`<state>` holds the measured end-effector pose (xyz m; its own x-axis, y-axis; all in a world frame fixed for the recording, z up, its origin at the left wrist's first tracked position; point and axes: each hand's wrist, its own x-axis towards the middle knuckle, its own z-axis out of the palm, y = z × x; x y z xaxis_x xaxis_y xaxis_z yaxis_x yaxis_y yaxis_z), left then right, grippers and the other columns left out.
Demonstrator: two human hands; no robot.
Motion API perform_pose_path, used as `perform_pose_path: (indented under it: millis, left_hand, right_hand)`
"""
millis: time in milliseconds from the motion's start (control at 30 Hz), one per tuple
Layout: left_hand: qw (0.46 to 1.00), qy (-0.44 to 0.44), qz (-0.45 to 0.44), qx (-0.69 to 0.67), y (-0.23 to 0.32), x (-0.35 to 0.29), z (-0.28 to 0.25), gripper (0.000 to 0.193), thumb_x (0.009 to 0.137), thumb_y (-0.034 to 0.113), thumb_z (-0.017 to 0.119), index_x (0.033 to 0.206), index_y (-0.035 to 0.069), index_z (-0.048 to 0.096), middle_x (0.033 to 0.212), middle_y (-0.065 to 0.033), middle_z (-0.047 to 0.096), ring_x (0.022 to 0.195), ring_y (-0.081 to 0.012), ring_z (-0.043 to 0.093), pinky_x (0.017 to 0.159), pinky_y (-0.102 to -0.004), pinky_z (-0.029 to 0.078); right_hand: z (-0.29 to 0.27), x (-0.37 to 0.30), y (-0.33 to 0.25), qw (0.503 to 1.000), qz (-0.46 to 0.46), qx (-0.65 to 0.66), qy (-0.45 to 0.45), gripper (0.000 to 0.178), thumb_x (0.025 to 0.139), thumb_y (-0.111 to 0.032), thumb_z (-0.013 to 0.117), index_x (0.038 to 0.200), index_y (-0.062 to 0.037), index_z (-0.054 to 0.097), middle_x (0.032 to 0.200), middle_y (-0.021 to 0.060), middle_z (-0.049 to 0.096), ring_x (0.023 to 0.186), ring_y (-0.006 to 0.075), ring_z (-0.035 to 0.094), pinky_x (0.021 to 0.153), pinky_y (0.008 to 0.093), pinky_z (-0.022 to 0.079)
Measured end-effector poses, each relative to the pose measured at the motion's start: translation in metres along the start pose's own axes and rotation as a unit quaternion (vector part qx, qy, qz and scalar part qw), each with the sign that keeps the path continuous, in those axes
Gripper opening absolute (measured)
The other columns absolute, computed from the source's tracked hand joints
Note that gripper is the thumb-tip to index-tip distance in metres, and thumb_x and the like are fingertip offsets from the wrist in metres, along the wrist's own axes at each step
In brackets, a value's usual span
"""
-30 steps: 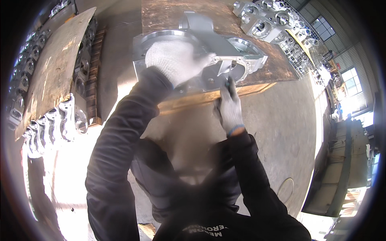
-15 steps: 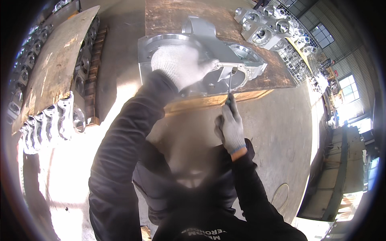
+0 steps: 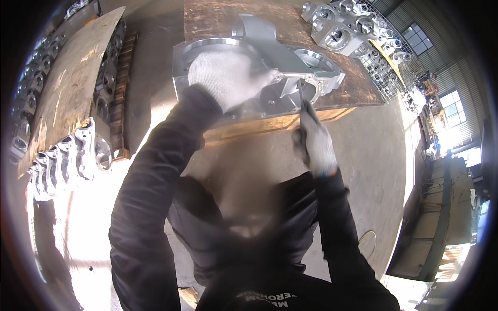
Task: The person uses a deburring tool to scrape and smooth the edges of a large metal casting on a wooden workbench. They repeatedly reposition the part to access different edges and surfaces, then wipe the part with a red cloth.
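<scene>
A large silver metal casting (image 3: pixel 290 57) with round bored openings lies on a wooden board (image 3: pixel 347 98). My left hand (image 3: pixel 225 78), in a white knit glove, grips the casting across its near left part; its fingers are blurred and reach toward the middle edge. In my right hand (image 3: pixel 317 142), also gloved, is a slim hand tool (image 3: pixel 301 92) with a thin shank, its fingers closed round the dark handle. The shank points away from me into the opening at the casting's near right side. Its tip is hard to make out, so the exact kind of tool cannot be told.
More silver castings (image 3: pixel 337 36) stand at the far right, beside a wire mesh cage (image 3: pixel 381 72). On the left, a plywood sheet (image 3: pixel 72 78) lies over rows of similar castings on a wooden pallet (image 3: pixel 118 98). A thin hoop (image 3: pixel 367 243) lies on the concrete floor.
My right hand and the tool have shifted right, and the tool now leans more toward the upper left. My left hand stays on the casting. The whole view has tilted slightly.
</scene>
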<state>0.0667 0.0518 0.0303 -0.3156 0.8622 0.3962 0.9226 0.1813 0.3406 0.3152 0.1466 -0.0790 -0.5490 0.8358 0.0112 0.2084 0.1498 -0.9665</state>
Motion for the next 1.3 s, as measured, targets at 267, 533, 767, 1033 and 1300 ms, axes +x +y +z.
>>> perform_pose_path:
  millis: [267,533,767,1033,1300]
  left_hand:
    - [0.998,0.036,0.026,-0.051,-0.001,-0.005,0.004,0.062,0.103,0.068,0.057,0.106,0.009,0.078,0.064,-0.0048,0.07,0.062,-0.0259,0.072,0.062,-0.0405,0.058]
    - [0.999,0.01,0.018,0.044,0.003,-0.001,-0.003,0.065,0.102,0.069,0.058,0.115,0.009,0.077,0.089,-0.0121,0.078,0.082,-0.0303,0.076,0.075,-0.0421,0.061]
    - [0.997,0.025,0.03,0.064,0.004,-0.001,-0.013,0.066,0.103,0.064,0.06,0.137,0.009,0.073,0.117,-0.0149,0.08,0.106,-0.0314,0.078,0.094,-0.0391,0.061]
    - [0.965,0.212,0.146,0.057,0.1,-0.053,0.059,0.042,0.101,0.032,0.07,0.132,0.004,0.067,0.113,-0.0162,0.069,0.092,-0.0351,0.067,0.083,-0.0419,0.055]
    - [0.992,0.027,0.108,-0.061,0.114,-0.033,0.11,0.044,0.108,0.037,0.059,0.132,0.002,0.071,0.129,-0.016,0.074,0.101,-0.033,0.076,0.084,-0.044,0.06]
  right_hand:
    - [-0.011,0.013,0.001,0.998,0.01,0.068,-0.013,0.063,0.112,-0.029,0.053,0.171,-0.017,0.036,0.072,0.0011,0.054,0.049,0.0083,0.045,0.043,0.0255,0.034]
    - [-0.013,0.02,0.031,0.993,-0.029,0.112,-0.006,0.063,0.112,-0.026,0.053,0.171,-0.015,0.035,0.082,0.0036,0.061,0.053,0.0091,0.048,0.046,0.0266,0.039]
    - [-0.01,0.008,0.017,0.977,-0.182,0.112,0.012,0.06,0.112,-0.027,0.053,0.167,-0.0117,0.037,0.089,0.0033,0.063,0.053,0.0086,0.046,0.046,0.0251,0.04]
    - [-0.038,-0.039,-0.021,0.752,0.283,0.589,-0.086,0.023,0.113,-0.027,0.054,0.122,-0.0075,0.061,0.074,-0.0015,0.05,0.048,0.0076,0.038,0.042,0.0194,0.035]
    - [-0.03,-0.023,-0.032,0.709,0.286,0.643,0.044,0.016,0.112,-0.019,0.052,0.102,-0.0107,0.062,0.073,-0.0066,0.051,0.046,-0.001,0.039,0.032,0.0142,0.03]
